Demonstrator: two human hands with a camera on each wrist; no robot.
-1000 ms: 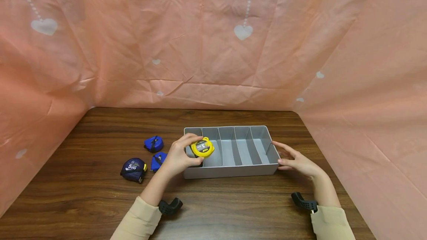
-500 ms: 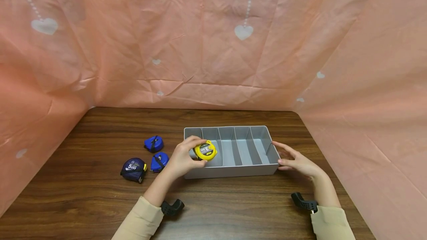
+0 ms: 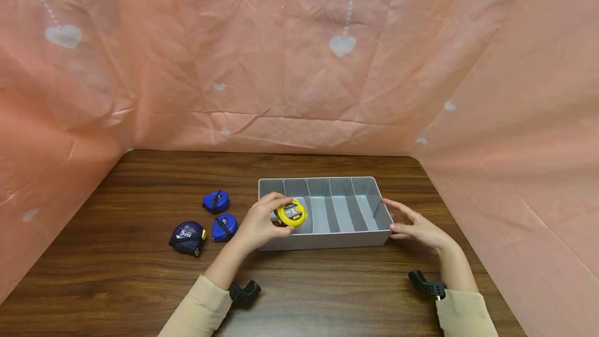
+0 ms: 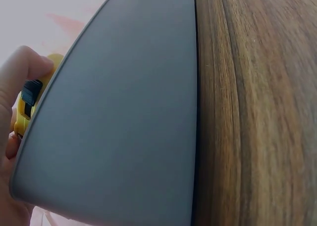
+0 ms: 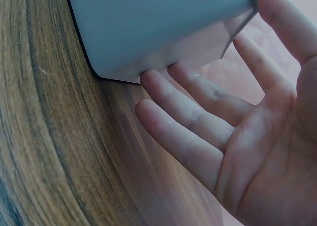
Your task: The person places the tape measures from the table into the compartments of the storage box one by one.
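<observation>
My left hand (image 3: pixel 262 225) pinches a yellow tape measure (image 3: pixel 292 214) between thumb and fingers. It overlaps the second compartment from the left of a grey divided box (image 3: pixel 323 242). In the left wrist view the box's long side wall (image 4: pixel 119 107) hides part of the yellow tape measure (image 4: pixel 54 62) and hand. At the box's right end, my right hand (image 3: pixel 418 229) touches the outer wall with nearly straight fingers. The right wrist view has the thumb at the rim corner, and two fingertips against the end wall (image 5: pixel 163 62) lower down.
Left of the box lie two blue tape measures, one farther back (image 3: pixel 216 202) and one nearer (image 3: pixel 224 227). A dark navy tape measure (image 3: pixel 187 238) marked 5m sits beside them. Pink cloth (image 3: pixel 281 66) surrounds the wooden table (image 3: pixel 327 290) at back and sides.
My left hand has moved slightly right and toward me, carrying the yellow tape measure from the leftmost compartment's area toward the second. The right hand and box have stayed put.
</observation>
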